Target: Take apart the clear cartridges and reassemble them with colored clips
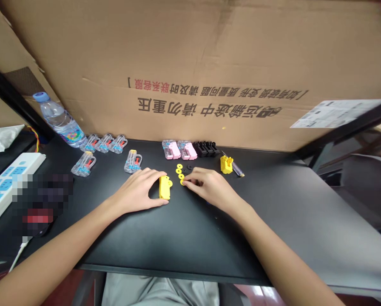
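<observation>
Yellow block (164, 189), left of the rings (180, 171), is clasped by the left hand (142, 190). Right hand (213, 185) touches the end ring (182, 182) — firm pinch or not, I cannot tell. Work looks partway — a disc (170, 183) seems fitted, loose rings remain.

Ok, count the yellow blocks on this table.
2: one block in the left hand, the other block on the table beyond the right hand.
</observation>
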{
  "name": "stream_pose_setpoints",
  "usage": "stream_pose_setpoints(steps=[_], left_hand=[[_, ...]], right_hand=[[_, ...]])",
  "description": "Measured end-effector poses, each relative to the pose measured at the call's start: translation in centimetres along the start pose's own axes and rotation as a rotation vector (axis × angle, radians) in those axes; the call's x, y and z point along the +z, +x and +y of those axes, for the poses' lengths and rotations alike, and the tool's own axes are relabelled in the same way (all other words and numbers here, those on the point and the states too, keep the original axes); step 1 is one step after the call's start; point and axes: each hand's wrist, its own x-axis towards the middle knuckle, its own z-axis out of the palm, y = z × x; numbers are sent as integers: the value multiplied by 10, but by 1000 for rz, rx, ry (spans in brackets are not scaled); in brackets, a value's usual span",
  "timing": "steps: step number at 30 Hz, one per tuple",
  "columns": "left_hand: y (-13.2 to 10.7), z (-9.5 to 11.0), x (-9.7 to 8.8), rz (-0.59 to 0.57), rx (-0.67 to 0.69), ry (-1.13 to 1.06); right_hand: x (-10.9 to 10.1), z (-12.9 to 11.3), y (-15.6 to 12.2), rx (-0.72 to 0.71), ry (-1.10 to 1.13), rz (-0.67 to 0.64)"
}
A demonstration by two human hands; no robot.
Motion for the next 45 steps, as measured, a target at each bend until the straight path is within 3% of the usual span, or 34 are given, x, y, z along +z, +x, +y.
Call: stream_pose_setpoints(steps=[6, 11, 16, 24, 34, 39, 45], left_hand=[[0, -1, 1, -13, -1, 1], [0, -3, 1, -13, -4, -10], [0, -2, 0, -7, -7, -31], [0, 1, -2, 24, 55, -66], [1, 3, -5, 76, 141, -79], [1, 2, -6, 85, 155, -90], [1, 1, -6, 71, 149, -98]], right_hand=[[10, -23, -3, -74, -130, -48], [17, -29, -3, -91, -132, -6], [20, -26, 2, 28, 310, 135], [24, -33, 8, 277, 826, -8], [25, -34, 8, 380, 1040, -66], [29, -36, 8, 363, 1049, -145], [26, -42, 8, 389, 1083, -131]])
